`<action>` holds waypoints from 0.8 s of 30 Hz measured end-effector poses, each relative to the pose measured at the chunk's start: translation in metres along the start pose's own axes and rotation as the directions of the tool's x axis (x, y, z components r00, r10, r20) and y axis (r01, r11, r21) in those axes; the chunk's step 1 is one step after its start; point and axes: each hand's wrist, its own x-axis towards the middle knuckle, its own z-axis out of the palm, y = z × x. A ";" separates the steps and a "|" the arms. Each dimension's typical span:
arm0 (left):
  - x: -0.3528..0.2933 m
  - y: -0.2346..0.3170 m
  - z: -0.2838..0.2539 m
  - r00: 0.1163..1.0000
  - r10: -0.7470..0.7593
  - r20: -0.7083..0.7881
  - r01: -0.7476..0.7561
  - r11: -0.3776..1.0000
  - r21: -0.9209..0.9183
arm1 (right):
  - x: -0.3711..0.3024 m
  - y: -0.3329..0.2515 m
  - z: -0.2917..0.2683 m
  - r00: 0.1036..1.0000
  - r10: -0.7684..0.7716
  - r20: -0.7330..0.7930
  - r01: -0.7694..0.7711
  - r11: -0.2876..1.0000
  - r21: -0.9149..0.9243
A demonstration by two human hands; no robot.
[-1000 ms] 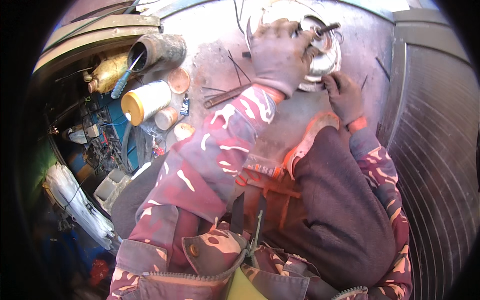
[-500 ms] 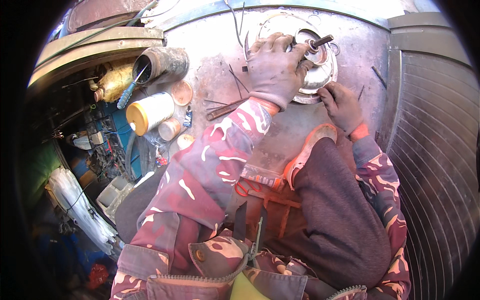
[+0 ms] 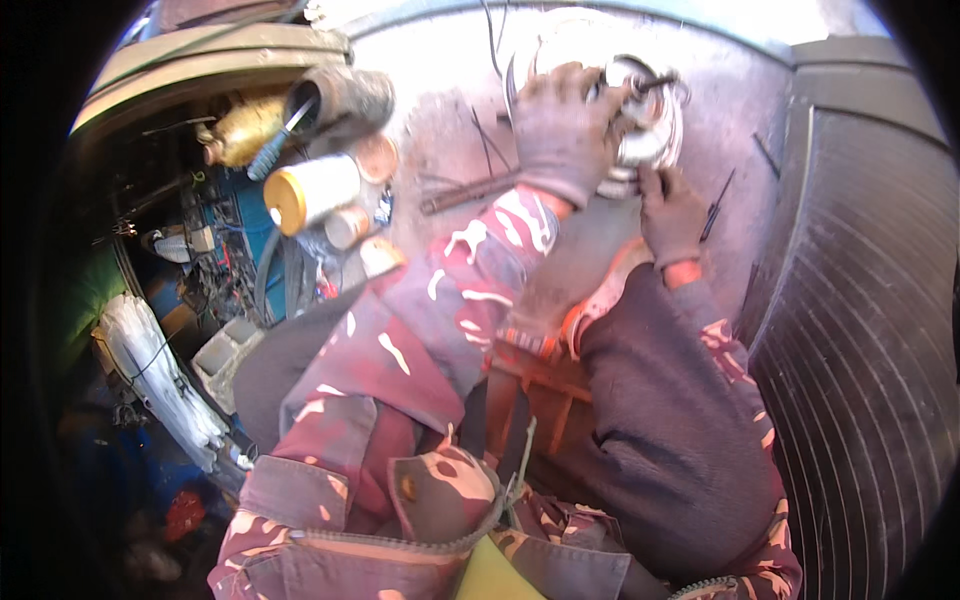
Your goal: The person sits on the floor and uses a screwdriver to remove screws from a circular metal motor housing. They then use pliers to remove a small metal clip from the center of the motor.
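Note:
A round, shiny metal part (image 3: 650,145) with a central hub and a short dark shaft (image 3: 655,83) lies on the floor ahead of me. My left hand (image 3: 570,130), in a dirty grey work glove, grips its left side, fingers bent over the top and thumb side by the hub. At its lower right edge is my right hand (image 3: 674,212), also gloved, with thumb and fingertips pinched together. Blur hides what lies between those fingertips. Next to the right hand is a thin dark rod (image 3: 718,205) on the floor.
To the left lie a dark metal cylinder (image 3: 355,100), a blue-handled screwdriver (image 3: 275,150), a white jar with a yellow lid (image 3: 315,193) and a metal bar (image 3: 465,194). A ribbed shutter panel (image 3: 860,250) bounds the right side. My shoe (image 3: 605,295) stands close below.
The whole view has shifted and blurred slightly. My right hand has turned more upright at the metal part's lower edge. My left hand keeps its place on the part.

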 end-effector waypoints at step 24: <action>0.042 -0.082 0.011 0.609 -0.572 0.550 0.788 0.360 -0.499 | 0.015 -0.011 -0.023 0.982 -0.178 0.058 0.183 0.979 -0.091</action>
